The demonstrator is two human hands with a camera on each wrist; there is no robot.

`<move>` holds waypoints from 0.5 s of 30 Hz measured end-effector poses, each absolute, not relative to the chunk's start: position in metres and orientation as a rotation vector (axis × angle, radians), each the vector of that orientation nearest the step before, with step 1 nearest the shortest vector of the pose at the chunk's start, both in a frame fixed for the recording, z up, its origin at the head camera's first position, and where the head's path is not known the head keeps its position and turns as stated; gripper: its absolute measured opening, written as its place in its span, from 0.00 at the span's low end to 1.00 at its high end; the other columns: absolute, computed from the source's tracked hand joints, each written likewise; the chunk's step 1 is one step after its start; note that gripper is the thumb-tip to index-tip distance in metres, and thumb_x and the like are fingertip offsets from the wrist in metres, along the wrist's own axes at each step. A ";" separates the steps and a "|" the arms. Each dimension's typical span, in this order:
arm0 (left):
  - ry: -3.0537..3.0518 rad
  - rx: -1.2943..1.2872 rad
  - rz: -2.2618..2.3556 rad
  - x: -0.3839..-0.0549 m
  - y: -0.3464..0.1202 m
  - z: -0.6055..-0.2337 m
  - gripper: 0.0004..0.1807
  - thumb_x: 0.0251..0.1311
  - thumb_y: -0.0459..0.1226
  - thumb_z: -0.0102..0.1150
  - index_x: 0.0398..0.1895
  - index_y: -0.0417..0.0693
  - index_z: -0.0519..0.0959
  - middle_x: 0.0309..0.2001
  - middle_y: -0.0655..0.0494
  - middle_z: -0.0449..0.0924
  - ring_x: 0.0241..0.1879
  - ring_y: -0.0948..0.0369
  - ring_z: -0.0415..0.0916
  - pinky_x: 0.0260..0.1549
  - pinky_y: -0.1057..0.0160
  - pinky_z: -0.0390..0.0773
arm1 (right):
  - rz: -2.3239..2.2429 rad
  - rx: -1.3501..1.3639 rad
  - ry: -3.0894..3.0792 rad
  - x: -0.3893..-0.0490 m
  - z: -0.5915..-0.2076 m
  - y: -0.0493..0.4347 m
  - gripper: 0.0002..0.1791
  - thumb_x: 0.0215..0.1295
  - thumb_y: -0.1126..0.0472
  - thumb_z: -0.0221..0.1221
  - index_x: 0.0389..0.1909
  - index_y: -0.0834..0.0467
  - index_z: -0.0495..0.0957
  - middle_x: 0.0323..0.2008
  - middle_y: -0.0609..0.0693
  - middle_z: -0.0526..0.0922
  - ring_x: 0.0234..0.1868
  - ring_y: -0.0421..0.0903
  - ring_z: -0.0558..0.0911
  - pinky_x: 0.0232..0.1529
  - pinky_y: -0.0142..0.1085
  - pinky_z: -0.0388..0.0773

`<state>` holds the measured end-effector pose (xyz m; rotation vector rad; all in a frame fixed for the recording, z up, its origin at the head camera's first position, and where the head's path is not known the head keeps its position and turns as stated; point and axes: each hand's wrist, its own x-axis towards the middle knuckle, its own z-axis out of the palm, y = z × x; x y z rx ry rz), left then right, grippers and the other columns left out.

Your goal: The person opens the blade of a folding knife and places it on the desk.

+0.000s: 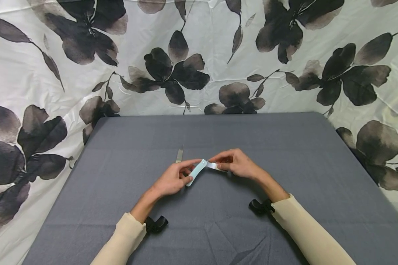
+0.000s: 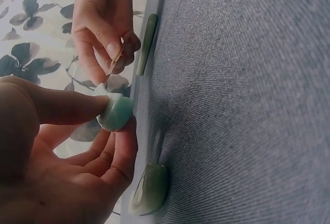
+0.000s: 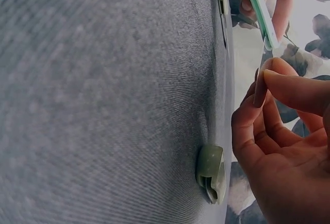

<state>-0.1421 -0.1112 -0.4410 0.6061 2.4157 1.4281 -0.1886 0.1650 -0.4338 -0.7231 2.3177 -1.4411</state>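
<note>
A folding knife with a mint-green handle (image 1: pixel 196 172) is held between both hands above the table, its shiny blade (image 1: pixel 212 166) swung out at an angle. My left hand (image 1: pixel 170 179) pinches the handle between thumb and fingers; in the left wrist view the handle's rounded end (image 2: pixel 117 113) faces the camera. The blade (image 3: pixel 260 82) is pinched between thumb and fingers of my right hand (image 1: pixel 240 163). Just beyond the left hand lies a second slim item with a thin blade (image 1: pixel 179 156), partly hidden. An olive-green handle (image 3: pixel 211 172) lies below the right hand in the right wrist view.
A grey cloth covers the table (image 1: pixel 152 132), creased near the front. Behind and beside it hangs a white floral sheet (image 1: pixel 219 36). Black camera mounts (image 1: pixel 157 224) sit on both wrists, beside cream sleeves (image 1: pixel 315 232).
</note>
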 end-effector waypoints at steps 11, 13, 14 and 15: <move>2.432 0.616 1.377 -0.142 -0.115 -0.435 0.31 0.69 0.26 0.57 0.73 0.58 0.75 0.52 0.46 0.84 0.37 0.59 0.79 0.36 0.63 0.78 | -1.410 -0.788 2.294 -0.191 -0.431 0.164 0.15 0.70 0.70 0.63 0.55 0.61 0.87 0.55 0.60 0.88 0.49 0.52 0.87 0.45 0.30 0.83; 2.426 0.622 1.371 -0.142 -0.115 -0.434 0.31 0.70 0.26 0.57 0.73 0.57 0.75 0.52 0.46 0.84 0.38 0.59 0.79 0.37 0.62 0.78 | -1.392 -0.802 2.300 -0.192 -0.429 0.164 0.15 0.71 0.70 0.63 0.55 0.61 0.87 0.55 0.60 0.88 0.49 0.54 0.87 0.45 0.30 0.83; 2.423 0.625 1.366 -0.142 -0.116 -0.433 0.31 0.70 0.26 0.57 0.73 0.57 0.75 0.52 0.46 0.84 0.39 0.59 0.79 0.38 0.62 0.79 | -1.383 -0.806 2.302 -0.192 -0.429 0.164 0.15 0.71 0.70 0.62 0.55 0.61 0.87 0.55 0.60 0.88 0.50 0.54 0.87 0.45 0.31 0.83; 2.421 0.628 1.361 -0.142 -0.116 -0.433 0.31 0.70 0.26 0.57 0.73 0.57 0.75 0.52 0.47 0.83 0.39 0.59 0.79 0.38 0.62 0.79 | -1.375 -0.810 2.306 -0.192 -0.428 0.164 0.15 0.71 0.70 0.62 0.55 0.61 0.87 0.54 0.59 0.88 0.50 0.55 0.87 0.45 0.30 0.82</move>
